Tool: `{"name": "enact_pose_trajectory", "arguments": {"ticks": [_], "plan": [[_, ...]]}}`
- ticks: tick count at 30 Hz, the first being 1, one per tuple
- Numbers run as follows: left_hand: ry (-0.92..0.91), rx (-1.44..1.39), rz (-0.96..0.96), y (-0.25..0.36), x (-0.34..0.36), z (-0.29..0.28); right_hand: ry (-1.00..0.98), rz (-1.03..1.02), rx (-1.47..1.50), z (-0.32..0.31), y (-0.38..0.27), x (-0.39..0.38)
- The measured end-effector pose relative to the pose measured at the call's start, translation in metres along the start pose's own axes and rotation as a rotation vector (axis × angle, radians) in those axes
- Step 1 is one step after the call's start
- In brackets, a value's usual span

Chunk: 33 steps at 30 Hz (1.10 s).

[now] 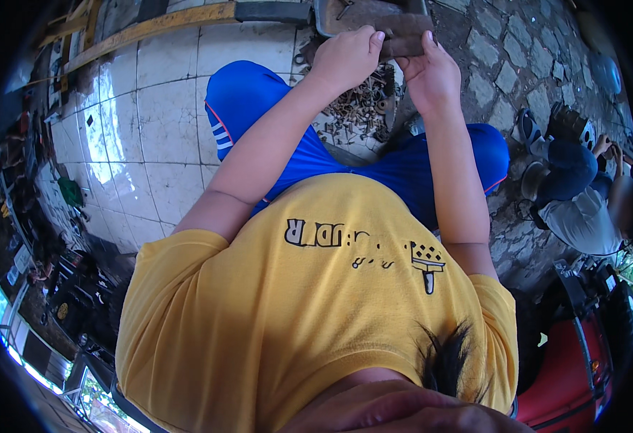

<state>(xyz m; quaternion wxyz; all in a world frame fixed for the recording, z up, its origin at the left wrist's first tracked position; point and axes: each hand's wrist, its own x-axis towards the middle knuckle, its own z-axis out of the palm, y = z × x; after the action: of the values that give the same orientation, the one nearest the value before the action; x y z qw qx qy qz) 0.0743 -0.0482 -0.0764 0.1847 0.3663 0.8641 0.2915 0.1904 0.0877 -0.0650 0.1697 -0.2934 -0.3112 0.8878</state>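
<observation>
A dark brown flat piece (pixel 406 45), worn-looking, is stretched between my two hands at the top of the head view; I cannot tell whether it is cloth or some stiffer sheet. My left hand (pixel 346 56) is closed on its left side, thumb uppermost. At its right edge my right hand (pixel 430 72) pinches it between thumb and fingers, palm partly turned up. Behind the piece is a grey metal tray (pixel 321 23), partly covered by it. Below my hands, between my legs, lies a heap of loose bolts, nuts and small metal parts (pixel 356 112).
White floor tiles (pixel 165 101) extend to the left, with a yellow wooden beam (pixel 157 30) beyond. Stone paving (pixel 504 76) covers the right side, where another person (pixel 579 209) sits low. A red vehicle part (pixel 565 368) stands behind at lower right.
</observation>
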Motion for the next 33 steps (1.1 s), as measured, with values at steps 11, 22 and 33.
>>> {"name": "enact_pose_trajectory", "arguments": {"ticks": [11,22,33], "plan": [[-0.053,-0.094,0.033,-0.002,-0.002,0.000,0.038,-0.003,0.023,0.007,-0.008,-0.005],[-0.050,-0.134,-0.018,-0.005,0.007,-0.011,0.027,0.016,-0.019,0.008,-0.009,-0.004],[-0.347,-1.039,-0.275,-0.007,0.008,-0.018,-0.136,-0.038,0.023,0.006,-0.016,-0.004]]}}
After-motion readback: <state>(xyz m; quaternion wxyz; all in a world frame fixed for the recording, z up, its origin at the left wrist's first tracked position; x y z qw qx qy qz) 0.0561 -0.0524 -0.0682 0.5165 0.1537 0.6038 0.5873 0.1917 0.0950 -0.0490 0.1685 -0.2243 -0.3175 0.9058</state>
